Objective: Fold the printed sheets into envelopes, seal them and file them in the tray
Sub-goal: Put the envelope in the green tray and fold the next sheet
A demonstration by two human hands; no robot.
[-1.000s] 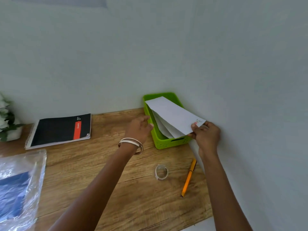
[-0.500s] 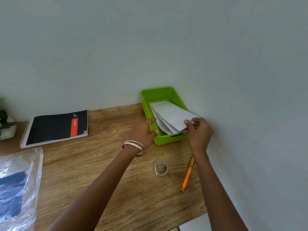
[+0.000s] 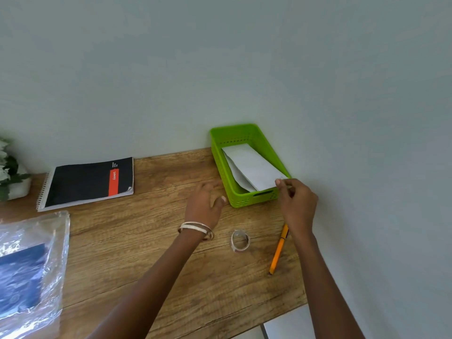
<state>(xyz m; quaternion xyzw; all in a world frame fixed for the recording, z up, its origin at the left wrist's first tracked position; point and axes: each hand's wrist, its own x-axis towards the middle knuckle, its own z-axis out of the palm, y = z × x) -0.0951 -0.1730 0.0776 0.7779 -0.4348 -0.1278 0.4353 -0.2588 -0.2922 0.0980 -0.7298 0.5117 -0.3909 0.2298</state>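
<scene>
The potted plant (image 3: 9,172) and the plastic-wrapped blue packet (image 3: 27,272) are both cut off by the left edge. The left hand (image 3: 204,204) is motion-blurred, its fingers (image 3: 215,185) smeared. The right hand (image 3: 297,204) covers the near corner of the white envelope (image 3: 252,167). Small lettering on the notebook (image 3: 85,183) is unreadable. The pen (image 3: 277,253) top end hides behind the right wrist.

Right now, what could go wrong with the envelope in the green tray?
1. The envelope lies slanted, its near end over the rim of the tray by the right hand. It may slide out or crumple if pushed down.
2. The left hand is beside the tray, not clearly holding it, so a push could shift the tray.
3. The tape and pen lie near the arms and might get knocked.
</scene>
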